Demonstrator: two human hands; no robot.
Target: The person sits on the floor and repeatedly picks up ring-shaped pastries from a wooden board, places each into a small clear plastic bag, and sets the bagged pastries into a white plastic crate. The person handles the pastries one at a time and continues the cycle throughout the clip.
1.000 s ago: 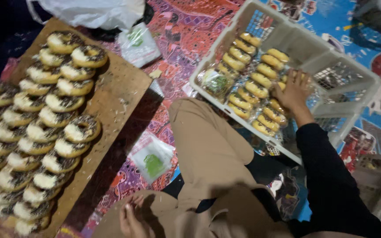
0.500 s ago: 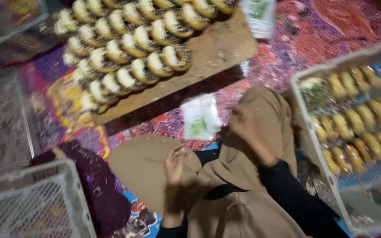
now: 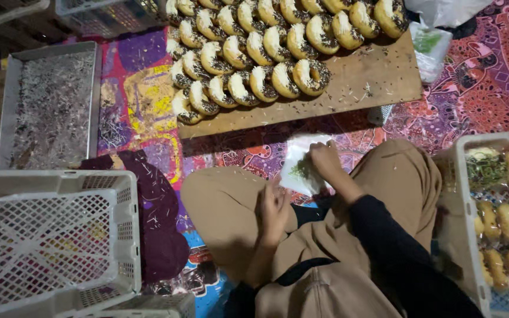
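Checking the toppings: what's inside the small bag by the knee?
The small clear bag holds green sprinkles. The right hand rests on it, covering part of the contents.

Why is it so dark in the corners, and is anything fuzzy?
Head view: light falls on the middle, so the doughnuts and board look bright; the left edge and top left corner sink into shadow. The picture is mostly sharp; the right hand on the bag and the left hand on the knee look slightly soft. No strong glare shows.
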